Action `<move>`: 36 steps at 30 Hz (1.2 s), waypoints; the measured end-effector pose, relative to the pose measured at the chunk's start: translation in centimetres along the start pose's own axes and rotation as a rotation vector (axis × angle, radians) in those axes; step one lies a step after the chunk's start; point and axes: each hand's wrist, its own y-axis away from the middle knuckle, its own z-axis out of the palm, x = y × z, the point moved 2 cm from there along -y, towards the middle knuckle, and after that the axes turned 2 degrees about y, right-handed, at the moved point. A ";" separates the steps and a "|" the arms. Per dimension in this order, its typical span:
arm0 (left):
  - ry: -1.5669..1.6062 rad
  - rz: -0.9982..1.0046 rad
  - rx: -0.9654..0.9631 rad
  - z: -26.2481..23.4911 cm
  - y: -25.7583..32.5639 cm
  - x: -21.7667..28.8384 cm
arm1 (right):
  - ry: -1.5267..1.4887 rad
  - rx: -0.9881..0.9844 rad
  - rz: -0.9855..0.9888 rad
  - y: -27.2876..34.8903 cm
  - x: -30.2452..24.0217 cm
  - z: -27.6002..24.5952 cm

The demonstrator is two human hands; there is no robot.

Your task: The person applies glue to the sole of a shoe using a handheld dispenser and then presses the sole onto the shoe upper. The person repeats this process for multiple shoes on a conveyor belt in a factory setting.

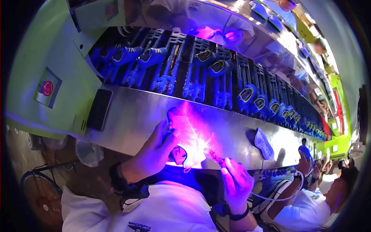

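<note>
My left hand (156,149) is wrapped around the side of a shoe (181,125), holding it over the front edge of the metal ledge. Strong pink-purple light washes out much of the shoe's surface; its opening faces me. In my right hand (236,181) is a slim, short tool (215,155), pinched between thumb and fingers. The tool's tip points at the shoe's right side, by the brightest glare. Whether that tip touches the shoe, and what kind of tool it is, I cannot make out.
A shoe sole (264,145) lies on the metal ledge (232,133) to the right. Beyond it, a conveyor rack (193,83) carries several shoes. A dark phone-like slab (100,110) rests at left, near a red button (47,88). A co-worker (305,205) sits close on the right.
</note>
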 end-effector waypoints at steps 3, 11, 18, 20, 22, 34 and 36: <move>0.074 0.132 -0.013 -0.6 -0.1 -2.1 | 0.063 0.063 -0.176 -1.0 -0.7 0.0; 0.645 -0.457 -0.113 -0.6 1.2 -0.5 | 0.121 0.032 -0.398 -3.4 -1.3 -0.5; 0.638 -0.545 -0.188 -0.1 2.5 -1.0 | 0.068 0.036 -0.433 -4.3 -0.9 -0.3; 0.757 -0.656 -0.291 -0.5 2.5 -2.9 | 0.042 0.030 -0.419 -4.3 -0.8 -0.2; 0.717 -0.631 -0.307 0.0 2.8 -3.4 | 0.016 0.031 -0.389 -4.0 -0.2 0.2; 0.682 -0.636 -0.372 -0.2 3.7 -4.0 | -0.324 0.020 -0.128 -0.9 2.9 3.7; 0.622 -0.664 -0.352 -0.3 3.4 -3.6 | -0.260 0.017 -0.094 -0.3 5.1 4.7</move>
